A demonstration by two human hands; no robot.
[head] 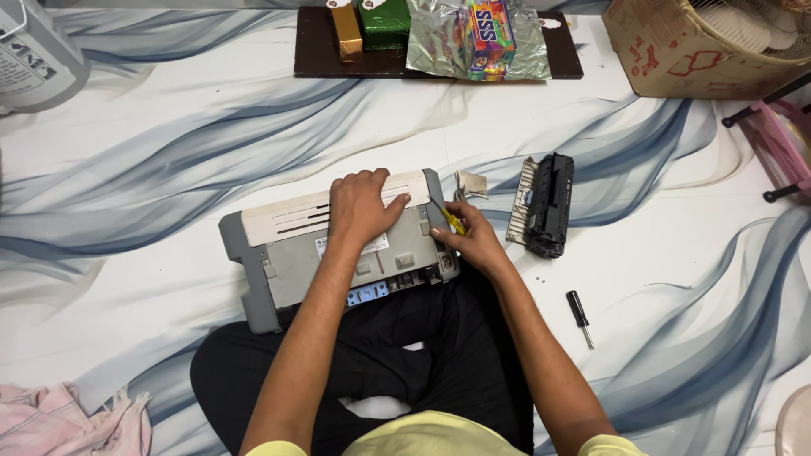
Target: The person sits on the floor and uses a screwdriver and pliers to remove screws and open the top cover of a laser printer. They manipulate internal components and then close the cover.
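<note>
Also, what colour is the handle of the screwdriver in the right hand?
Yellow: the screwdriver in the right hand, head view.

bright even light | soft faint shadows | sharp | edges slightly bowed

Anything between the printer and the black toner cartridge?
Head view: a small crumpled beige scrap lies on the floor between the printer and the toner cartridge; otherwise bare.

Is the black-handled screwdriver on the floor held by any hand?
No, the black-handled screwdriver lies alone on the floor, while the right hand holds a yellow-handled screwdriver.
</note>
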